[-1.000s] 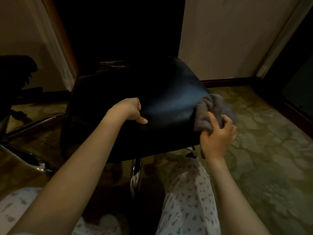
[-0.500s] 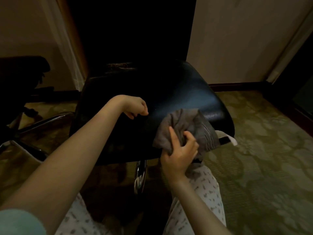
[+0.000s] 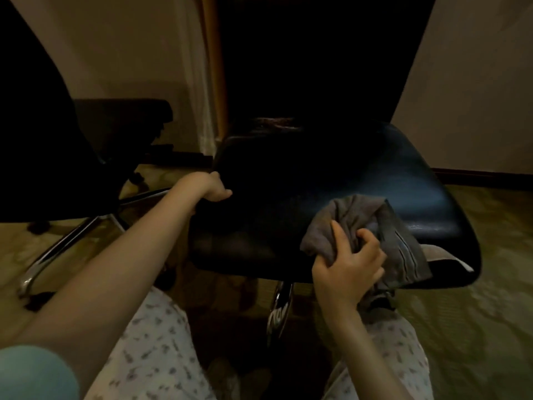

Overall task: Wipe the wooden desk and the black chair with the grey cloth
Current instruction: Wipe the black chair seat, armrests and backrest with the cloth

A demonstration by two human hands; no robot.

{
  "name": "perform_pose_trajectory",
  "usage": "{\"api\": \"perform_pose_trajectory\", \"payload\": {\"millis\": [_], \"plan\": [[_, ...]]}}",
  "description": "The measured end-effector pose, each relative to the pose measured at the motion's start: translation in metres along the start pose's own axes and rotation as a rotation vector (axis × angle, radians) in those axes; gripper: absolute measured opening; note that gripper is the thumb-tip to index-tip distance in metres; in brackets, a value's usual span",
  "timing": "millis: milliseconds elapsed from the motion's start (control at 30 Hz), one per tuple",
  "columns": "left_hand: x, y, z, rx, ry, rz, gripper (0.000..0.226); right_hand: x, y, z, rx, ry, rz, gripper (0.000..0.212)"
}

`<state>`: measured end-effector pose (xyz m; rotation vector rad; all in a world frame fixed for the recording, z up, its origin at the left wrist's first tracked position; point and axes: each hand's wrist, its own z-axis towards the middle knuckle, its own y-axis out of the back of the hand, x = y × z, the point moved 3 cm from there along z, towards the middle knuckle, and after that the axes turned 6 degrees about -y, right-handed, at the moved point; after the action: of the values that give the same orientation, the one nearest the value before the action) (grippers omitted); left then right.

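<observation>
So the grey cloth [image 3: 372, 226] was hanging off the seat's 3 o'clock edge a second ago. Now it's back on the leather, bunched at roughly 5 o'clock on the black chair [image 3: 317, 180], with one corner trailing over the front lip. The right hand [image 3: 349, 265] has it properly clenched, fingers dug into the folds and thumb on top. The left hand [image 3: 212, 187] has slid out to the seat's 9 o'clock edge, fingers curled over the rim, and I'd guess that's to stop the seat swivelling.

To me this looks like mid-wipe on the seat. The right side looks covered, but the left half and the dark back part probably aren't. The wooden desk isn't in view, so no idea on that. There's a second dark chair [image 3: 95, 145] at 9 o'clock in the view, sitting on patterned carpet [image 3: 476, 327].
</observation>
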<state>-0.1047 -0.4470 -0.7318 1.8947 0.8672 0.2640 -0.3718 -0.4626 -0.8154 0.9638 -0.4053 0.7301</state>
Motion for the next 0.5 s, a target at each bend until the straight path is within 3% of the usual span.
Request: {"api": "perform_pose_trajectory", "payload": {"millis": [167, 333, 433, 500], "plan": [[-0.006, 0.000, -0.010, -0.002, -0.010, 0.002, 0.063, 0.039, -0.022, -0.026, 0.060, 0.089, 0.018, 0.049], [0.003, 0.001, -0.016, -0.008, -0.022, -0.104, 0.052, 0.092, -0.045, -0.048, 0.240, 0.253, 0.006, 0.052], [0.019, 0.006, -0.015, 0.017, -0.024, -0.215, 0.037, 0.132, -0.053, -0.062, 0.495, 0.410, 0.093, 0.051], [0.030, 0.011, -0.016, 0.036, -0.014, -0.290, 0.035, 0.151, -0.059, -0.070, 0.813, 0.423, 0.285, 0.047]]}}
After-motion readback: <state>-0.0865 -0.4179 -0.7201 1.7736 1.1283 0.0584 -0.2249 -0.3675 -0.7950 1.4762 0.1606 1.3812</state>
